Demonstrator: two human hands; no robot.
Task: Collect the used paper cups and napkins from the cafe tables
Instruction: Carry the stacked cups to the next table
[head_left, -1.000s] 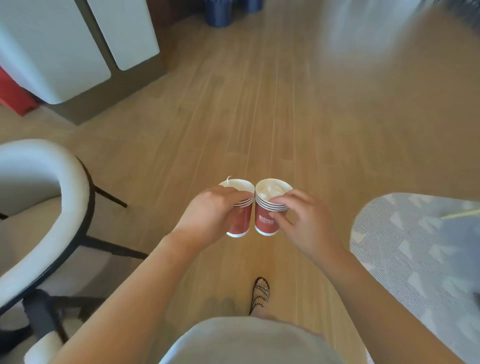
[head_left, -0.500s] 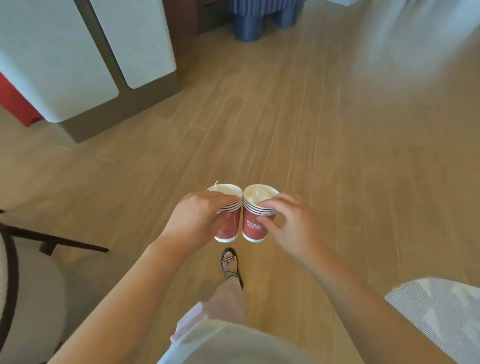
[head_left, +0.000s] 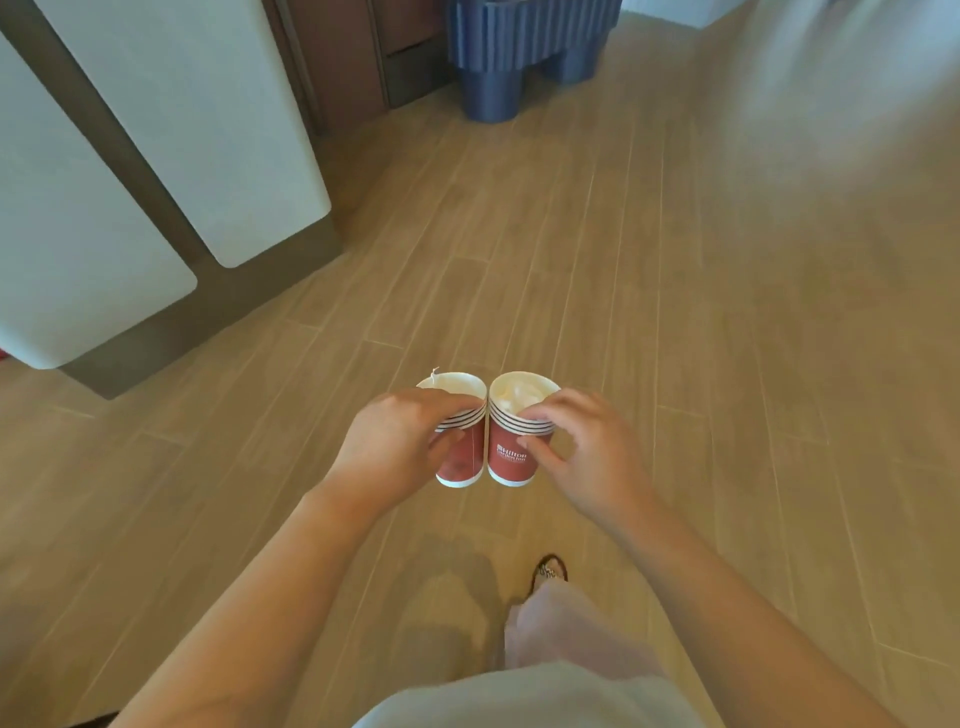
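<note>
I carry two stacks of red paper cups with white rims side by side over the wooden floor. My left hand (head_left: 402, 447) grips the left cup stack (head_left: 462, 467), which has a thin string sticking up from its rim. My right hand (head_left: 582, 457) grips the right cup stack (head_left: 511, 460), fingers on its rim and side. A crumpled white napkin (head_left: 519, 395) sits inside the right stack's top cup. The two stacks touch each other.
A pale green panelled counter (head_left: 156, 156) with a grey base stands at the left. A blue ribbed piece of furniture with round legs (head_left: 519, 47) stands at the top. Wooden floor (head_left: 675, 312) stretches ahead and right. My sandalled foot (head_left: 550, 569) is below.
I have walked forward: the white chair on the left and the grey rug on the right have left the view, and the counter and blue furniture have come closer. Both hands still hold the cups.
</note>
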